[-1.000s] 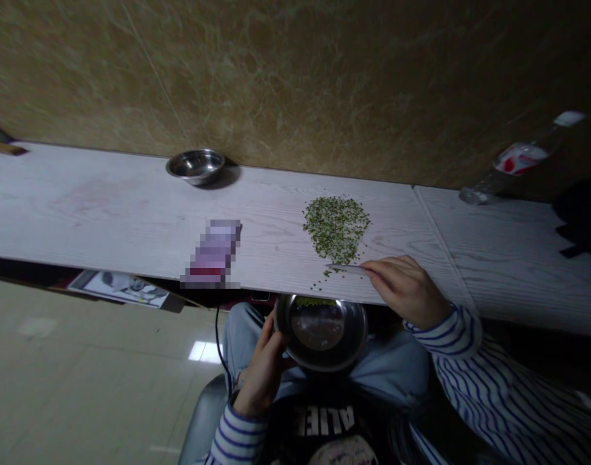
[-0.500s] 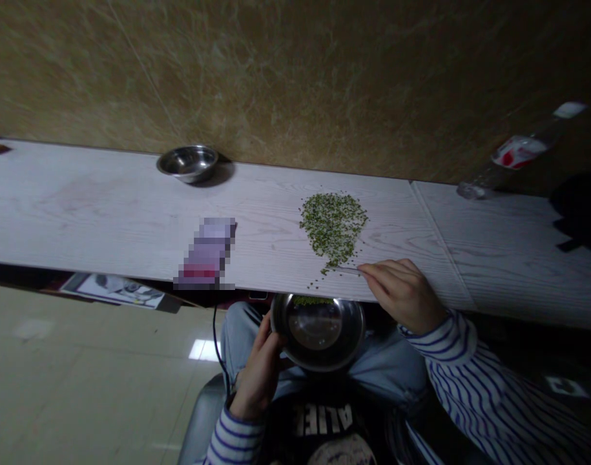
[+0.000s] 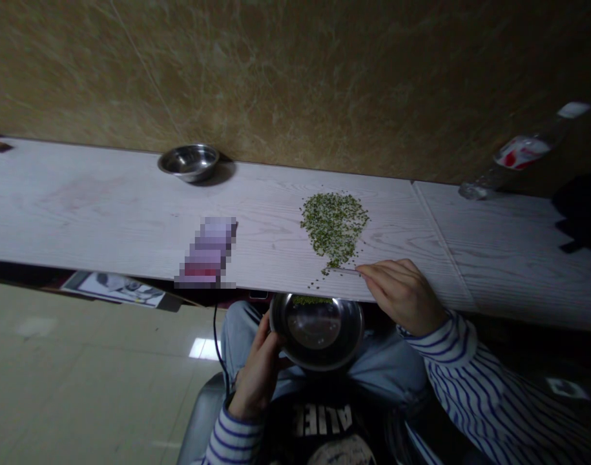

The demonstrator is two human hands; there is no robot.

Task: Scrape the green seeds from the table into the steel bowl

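A layer of small green beans, like mung beans (image 3: pixel 334 223), lies spread on the white wood-grain counter (image 3: pixel 266 226). My right hand (image 3: pixel 404 294) pinches a thin metal tool (image 3: pixel 344 270), its tip among the beans at the near end of the patch; whether it is tweezers or a slim spoon I cannot make out. My left hand (image 3: pixel 260 368) grips the left rim of a stainless steel bowl (image 3: pixel 319 358) over my lap, just below the counter's front edge. Some green beans (image 3: pixel 312 300) sit in the bowl at its far side.
Near the wall stands a smaller metal bowl (image 3: pixel 188 163). A blurred-out phone-like object (image 3: pixel 210 252) lies at the front edge, with a black cable (image 3: pixel 216 336) hanging below. At the right are a clear plastic bottle (image 3: pixel 520 152) and a dark object (image 3: pixel 580 210).
The tool's tip has shifted very slightly among the beans at the near end of the patch. Both hands and the held bowl stay nearly where they were.
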